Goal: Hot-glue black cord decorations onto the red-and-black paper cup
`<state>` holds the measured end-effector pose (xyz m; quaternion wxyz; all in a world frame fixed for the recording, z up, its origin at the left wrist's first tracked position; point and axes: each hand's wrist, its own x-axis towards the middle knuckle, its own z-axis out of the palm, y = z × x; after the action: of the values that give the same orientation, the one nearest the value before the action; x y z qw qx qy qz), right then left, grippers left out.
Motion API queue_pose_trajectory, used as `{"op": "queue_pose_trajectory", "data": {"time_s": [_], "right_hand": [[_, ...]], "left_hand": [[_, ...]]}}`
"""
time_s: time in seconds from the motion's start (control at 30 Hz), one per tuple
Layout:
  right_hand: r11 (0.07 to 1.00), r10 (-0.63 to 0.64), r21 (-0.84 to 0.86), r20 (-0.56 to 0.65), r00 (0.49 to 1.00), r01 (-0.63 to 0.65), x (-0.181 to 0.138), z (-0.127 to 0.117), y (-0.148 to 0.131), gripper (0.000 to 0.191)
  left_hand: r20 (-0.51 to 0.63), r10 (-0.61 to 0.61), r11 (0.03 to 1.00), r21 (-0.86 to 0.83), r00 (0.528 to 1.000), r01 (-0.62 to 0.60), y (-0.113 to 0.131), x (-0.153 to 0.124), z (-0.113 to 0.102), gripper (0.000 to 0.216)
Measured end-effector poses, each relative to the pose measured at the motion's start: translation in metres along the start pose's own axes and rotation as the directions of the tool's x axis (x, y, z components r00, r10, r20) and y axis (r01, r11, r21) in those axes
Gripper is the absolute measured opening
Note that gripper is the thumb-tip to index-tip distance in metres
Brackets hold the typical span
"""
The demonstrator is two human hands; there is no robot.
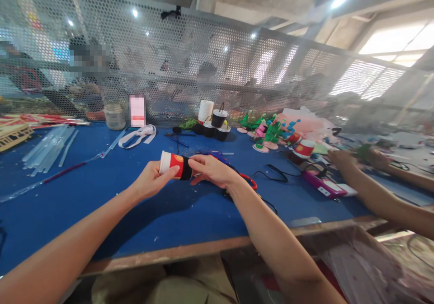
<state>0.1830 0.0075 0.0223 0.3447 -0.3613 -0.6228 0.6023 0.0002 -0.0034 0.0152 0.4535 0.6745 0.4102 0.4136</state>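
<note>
My left hand (154, 180) is wrapped round a paper cup (173, 161), white at one end, red with a gold mark in the middle and black at the other end. The cup lies on its side in the air above the blue table. At its black end, the fingers of my right hand (208, 168) are closed on the edge; part of that grip is hidden. Just behind my right hand lie scissors with red handles (249, 180) and a dark blue item (217, 156).
Glue sticks (50, 148), a white ribbon (137, 137) and a jar (114, 116) are at left. Stacked paper cups (205, 110), black buckets (219, 118) and green-pink ornaments (267, 132) stand behind. At right are a purple power strip (323, 184), cables and a co-worker's hands (342, 159).
</note>
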Motion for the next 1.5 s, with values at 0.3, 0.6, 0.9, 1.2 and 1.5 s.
{"op": "queue_pose_trajectory", "data": {"time_s": [0.3,0.6,0.9,1.2,1.5], "right_hand": [[0.866,-0.266,-0.461,-0.093,0.959,0.195,0.005,0.013,0.015,0.045],[0.735,-0.452,-0.567,0.000,0.892,0.372,0.004,0.019,0.011,0.043],[0.783,-0.466,-0.526,-0.141,0.873,0.333,0.009,0.018,0.014,0.052],[0.526,-0.176,-0.719,-0.615,0.769,-0.455,0.019,-0.067,-0.004,0.014],[0.575,-0.007,-0.603,-0.680,0.733,-0.553,0.029,-0.082,0.023,0.016]], "left_hand": [[0.085,-0.353,0.851,-0.386,0.932,0.357,0.002,0.010,-0.007,0.036],[0.005,-0.273,0.938,-0.222,0.962,0.267,0.002,0.005,0.003,0.034],[-0.043,-0.254,0.965,-0.087,0.966,0.249,-0.005,0.006,0.005,0.032],[-0.050,-0.156,0.980,0.119,0.986,0.161,-0.003,0.008,0.001,0.032],[0.003,-0.138,0.964,0.228,0.990,0.133,-0.008,0.009,-0.002,0.033]]}}
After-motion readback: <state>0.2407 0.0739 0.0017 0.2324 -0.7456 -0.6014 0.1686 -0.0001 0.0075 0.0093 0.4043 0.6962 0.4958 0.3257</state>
